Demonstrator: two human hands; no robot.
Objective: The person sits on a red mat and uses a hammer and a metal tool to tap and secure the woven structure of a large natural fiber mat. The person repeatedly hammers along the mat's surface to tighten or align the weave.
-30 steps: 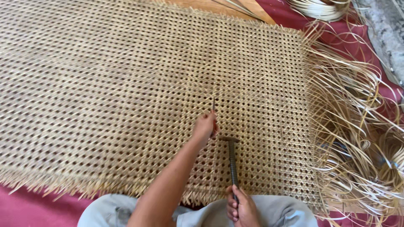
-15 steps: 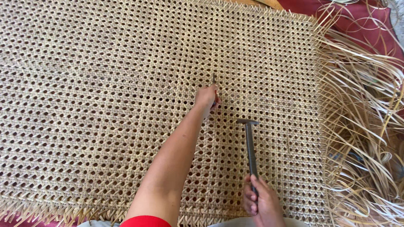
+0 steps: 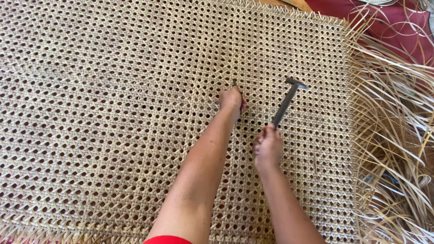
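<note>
One woven cane mat (image 3: 113, 113), one hammer (image 3: 285, 101), one small spike (image 3: 234, 83) and two hands are seen; loose cane strips (image 3: 393, 135) cannot be counted.

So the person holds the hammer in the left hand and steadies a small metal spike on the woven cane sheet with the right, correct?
Not quite: the head view shows the hammer in the right hand, and the left hand steadies the small metal spike on the woven cane sheet.
</note>
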